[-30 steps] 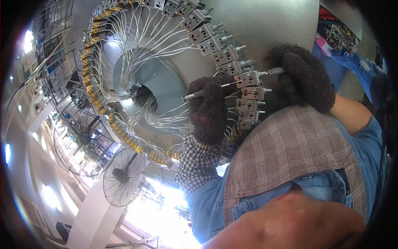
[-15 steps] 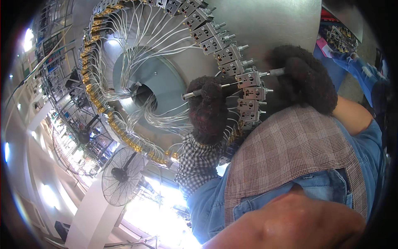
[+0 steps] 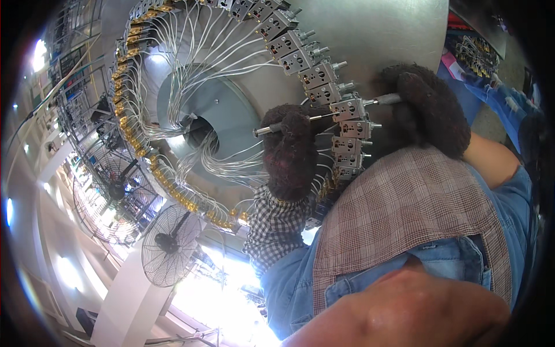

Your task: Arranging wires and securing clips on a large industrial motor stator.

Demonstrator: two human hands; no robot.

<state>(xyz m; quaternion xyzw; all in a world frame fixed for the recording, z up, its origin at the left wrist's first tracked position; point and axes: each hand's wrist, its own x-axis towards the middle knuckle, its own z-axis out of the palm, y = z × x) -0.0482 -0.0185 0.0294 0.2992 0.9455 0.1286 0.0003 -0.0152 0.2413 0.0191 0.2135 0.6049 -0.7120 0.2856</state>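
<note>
A dark knit glove covers my left hand (image 3: 289, 153), its fingers wrapped round a slim screwdriver-like tool (image 3: 269, 130). The tool's thin shaft reaches right to the face of a boxy metal thermostat-like block (image 3: 348, 110) with a threaded stem. From the other side, my right hand (image 3: 430, 110), gloved alike, closes on a grey cylindrical tool (image 3: 388, 99) whose narrow end meets that block's stem. The block sits in a row of similar blocks along the rim of a large round metal plate (image 3: 251, 87). My right fingertips are partly hidden by the glove.
White wires (image 3: 231, 72) run from the blocks and brass-coloured fittings (image 3: 130, 127) into the plate's central hole (image 3: 202, 136). A plain metal surface (image 3: 376, 34) lies beyond. At left stand a caged fan (image 3: 167, 243) and metal racks. Another person's jeans-clad leg (image 3: 503, 98) shows at far right.
The tool in my right hand has turned or shifted slightly at the stem, and the right glove's fingers moved a little. My left hand stays nearly in place.
</note>
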